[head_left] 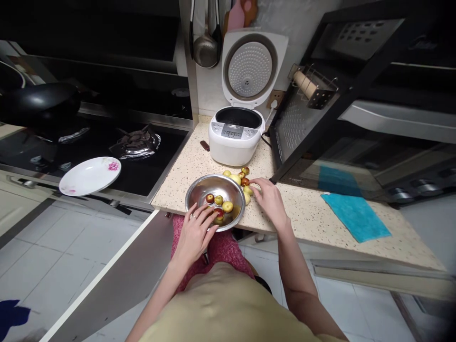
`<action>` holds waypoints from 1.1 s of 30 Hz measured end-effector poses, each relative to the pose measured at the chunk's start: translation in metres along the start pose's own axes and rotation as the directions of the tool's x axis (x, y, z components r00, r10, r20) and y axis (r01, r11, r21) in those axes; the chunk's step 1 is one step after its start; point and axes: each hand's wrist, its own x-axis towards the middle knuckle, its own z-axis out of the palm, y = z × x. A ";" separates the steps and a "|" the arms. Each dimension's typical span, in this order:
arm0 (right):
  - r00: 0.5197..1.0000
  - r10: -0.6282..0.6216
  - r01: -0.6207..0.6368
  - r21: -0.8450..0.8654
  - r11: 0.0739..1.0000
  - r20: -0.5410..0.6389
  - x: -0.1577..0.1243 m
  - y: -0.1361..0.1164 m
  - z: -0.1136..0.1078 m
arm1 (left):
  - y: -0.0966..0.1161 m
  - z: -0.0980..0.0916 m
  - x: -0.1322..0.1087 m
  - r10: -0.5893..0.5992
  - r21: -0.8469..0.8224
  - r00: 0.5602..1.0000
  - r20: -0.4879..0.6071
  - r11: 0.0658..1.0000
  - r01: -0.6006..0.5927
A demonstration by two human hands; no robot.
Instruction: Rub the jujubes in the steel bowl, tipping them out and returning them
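A shiny steel bowl (242,211) sits at the counter's front edge with several red and yellow-green jujubes (228,206) in it. My left hand (195,230), a ring on one finger, reaches over the bowl's near rim. Its fingers are spread, the tips close to a dark red jujube (218,213); whether they touch it I cannot tell. Beyond the bowl's right rim lies a loose heap of jujubes (235,179) on the counter. My right hand (269,199) is at the right side of this heap, thumb and forefinger apart, fingertips by a red jujube (245,182).
Behind the heap stands a white rice cooker (233,147) with its lid raised. A black oven (356,142) and a turquoise cloth (356,216) are on the right. To the left, a flowered plate (89,175) overhangs the gas stove (153,175). A cabinet door (117,270) hangs open below.
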 end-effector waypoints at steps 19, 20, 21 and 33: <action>0.999 0.043 -0.039 -0.267 0.963 0.008 0.000 0.041 0.011 | 0.000 -0.001 0.001 0.011 0.033 1.000 0.014 0.999 -0.011; 0.999 0.040 -0.034 -0.254 0.967 0.020 0.000 0.042 0.012 | 0.000 -0.001 0.001 0.013 0.037 1.000 0.012 0.999 -0.013; 0.999 0.040 -0.030 -0.245 0.969 0.035 0.001 0.043 0.014 | 0.000 -0.001 0.001 0.016 0.042 1.000 0.010 0.999 -0.016; 0.989 0.151 -0.146 -0.214 0.966 0.006 0.002 0.051 0.024 | 0.003 -0.002 0.002 -0.001 0.056 1.000 0.025 0.998 -0.001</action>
